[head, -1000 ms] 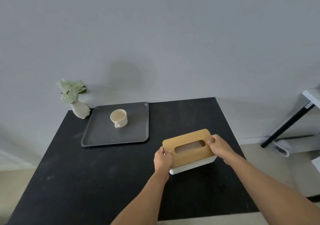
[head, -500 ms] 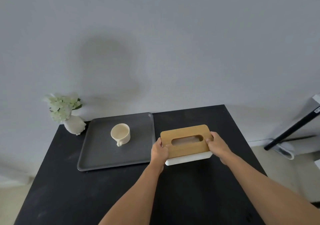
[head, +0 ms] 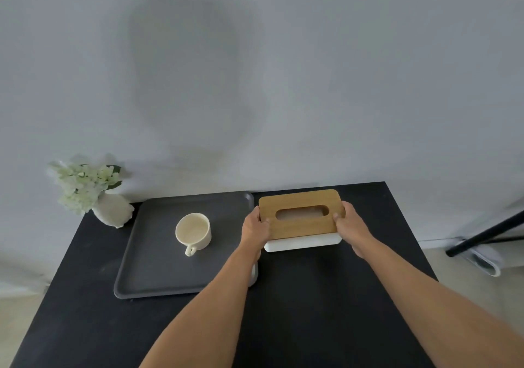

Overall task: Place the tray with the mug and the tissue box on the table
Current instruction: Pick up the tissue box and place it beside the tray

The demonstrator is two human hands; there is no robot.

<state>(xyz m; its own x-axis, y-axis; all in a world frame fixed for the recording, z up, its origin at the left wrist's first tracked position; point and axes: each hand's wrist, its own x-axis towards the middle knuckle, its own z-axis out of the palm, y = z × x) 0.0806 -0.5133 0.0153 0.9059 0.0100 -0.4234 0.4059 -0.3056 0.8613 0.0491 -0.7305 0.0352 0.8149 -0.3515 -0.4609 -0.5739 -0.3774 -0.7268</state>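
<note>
A white tissue box (head: pixel 300 220) with a wooden slotted lid is at the back of the black table (head: pixel 326 311), right beside the grey tray (head: pixel 158 277). My left hand (head: pixel 253 227) grips its left end and my right hand (head: pixel 351 226) grips its right end. A cream mug (head: pixel 193 232) stands upright in the middle of the tray, handle toward me. I cannot tell whether the box rests on the table or is held just above it.
A white vase with pale green flowers (head: pixel 93 194) stands at the table's back left corner against the grey wall. A black bar and a white object (head: pixel 482 257) are on the floor to the right of the table.
Both hands have carried the tissue box away from me, from the table's middle right to the back, next to the tray's right edge. The tray and mug stay put.
</note>
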